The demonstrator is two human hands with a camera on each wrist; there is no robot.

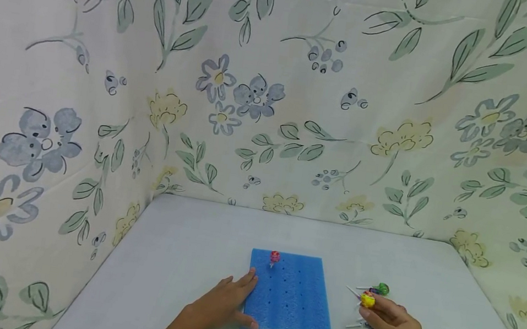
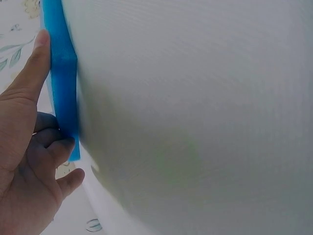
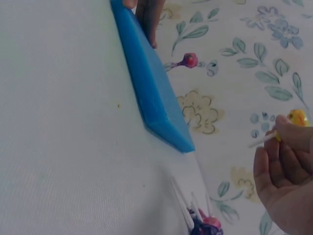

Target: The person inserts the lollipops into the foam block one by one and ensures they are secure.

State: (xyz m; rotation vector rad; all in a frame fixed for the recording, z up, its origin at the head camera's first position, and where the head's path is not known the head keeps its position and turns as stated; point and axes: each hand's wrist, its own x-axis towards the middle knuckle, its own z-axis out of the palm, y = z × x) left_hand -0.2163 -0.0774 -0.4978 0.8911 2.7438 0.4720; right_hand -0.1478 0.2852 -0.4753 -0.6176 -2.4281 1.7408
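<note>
My right hand [image 1: 395,322] pinches a yellow-wrapped lollipop [image 1: 368,299] by its head end, above the white table and to the right of a blue foam board [image 1: 300,320]. Its white stick points left, towards the board. In the right wrist view the yellow lollipop [image 3: 297,118] shows between thumb and fingers. My left hand [image 1: 220,304] rests against the board's near left corner, thumb at the front edge and fingers spread along the left side. A red-pink lollipop [image 1: 274,256] stands upright in the board near its far left corner. Small dark holes dot the board's top.
Beside the right hand lie a green lollipop [image 1: 382,289] and a darker one [image 1: 369,326], partly hidden by the fingers, sticks pointing left. A white table [image 1: 193,244] carries everything. Floral cloth [image 1: 304,81] hangs behind it and at both sides.
</note>
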